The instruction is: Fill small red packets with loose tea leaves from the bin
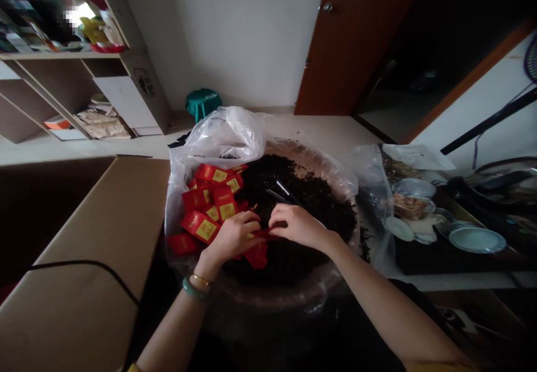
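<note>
My left hand [237,233] and my right hand [296,226] meet over a round, plastic-lined basket [277,300]. Both pinch a small red packet [271,235], which their fingers partly cover. Dark, dry, leaf-like strips, probably loose tea [327,204], fill the basket's middle and right side. On the left lies a heap of red packets [201,225] with yellow labels. Another red packet [257,255] rests just below my left fingers. A slim black tool with shiny edges [289,192] sticks up beyond my right hand; whether that hand also grips it, I cannot tell.
An open cardboard box [138,210] stands at the left, crossed by a black cable [90,262]. Clear plastic [235,131] bunches over the basket's far rim. To the right, a dark tray [428,263] carries a pale bowl [477,240] and bagged items. Shelves and a brown door [348,42] stand behind.
</note>
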Demonstrator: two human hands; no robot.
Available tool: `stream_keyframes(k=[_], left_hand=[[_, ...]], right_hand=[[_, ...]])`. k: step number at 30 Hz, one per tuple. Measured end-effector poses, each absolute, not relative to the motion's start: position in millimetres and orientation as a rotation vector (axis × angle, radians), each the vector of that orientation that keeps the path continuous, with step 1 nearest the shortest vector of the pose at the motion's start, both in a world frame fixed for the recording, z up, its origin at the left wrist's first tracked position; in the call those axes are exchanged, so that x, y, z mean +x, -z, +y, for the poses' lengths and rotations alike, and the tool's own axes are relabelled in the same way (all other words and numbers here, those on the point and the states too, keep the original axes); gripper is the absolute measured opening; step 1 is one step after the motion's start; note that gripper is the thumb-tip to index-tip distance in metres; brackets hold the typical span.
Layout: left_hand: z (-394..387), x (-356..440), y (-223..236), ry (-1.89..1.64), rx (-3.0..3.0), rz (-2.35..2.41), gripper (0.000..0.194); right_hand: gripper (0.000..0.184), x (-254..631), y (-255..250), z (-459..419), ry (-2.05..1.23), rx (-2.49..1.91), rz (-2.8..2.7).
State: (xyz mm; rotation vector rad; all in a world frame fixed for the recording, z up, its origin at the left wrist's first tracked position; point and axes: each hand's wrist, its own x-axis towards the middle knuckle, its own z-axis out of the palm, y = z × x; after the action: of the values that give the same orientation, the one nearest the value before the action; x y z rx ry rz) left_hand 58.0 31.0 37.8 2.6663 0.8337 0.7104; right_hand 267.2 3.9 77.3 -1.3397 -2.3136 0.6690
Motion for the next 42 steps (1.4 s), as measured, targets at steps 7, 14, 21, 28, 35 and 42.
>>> stream_keyframes(k=[7, 14, 21, 28, 35, 42], left_hand=[[25, 61, -35, -0.647, 2.777, 0.827, 0.023], [20, 61, -45, -0.764, 2.790, 0.805, 0.021], [23, 64, -30, -0.844, 2.571, 0.925, 0.024], [21, 74, -12, -0.658, 2.309, 0.968, 0.083], [18, 82, -18, -0.718, 1.827, 1.043, 0.053], [24, 76, -19, -0.647, 1.653, 1.002, 0.029]], right_hand=[[0.005, 275, -85, 7, -0.700, -1.302, -2.010], [0.023, 285, -98, -3, -0.470, -1.233, -2.200], [0.028, 256, -74, -9, -0.408, -1.492, -2.438], [0.005, 254, -66, -3, -0.489, -1.535, -2.446], [0.006, 263, -83, -2, -0.675, -1.424, -2.072], [0.011, 283, -89, 4, -1.065, -1.401, -1.784]])
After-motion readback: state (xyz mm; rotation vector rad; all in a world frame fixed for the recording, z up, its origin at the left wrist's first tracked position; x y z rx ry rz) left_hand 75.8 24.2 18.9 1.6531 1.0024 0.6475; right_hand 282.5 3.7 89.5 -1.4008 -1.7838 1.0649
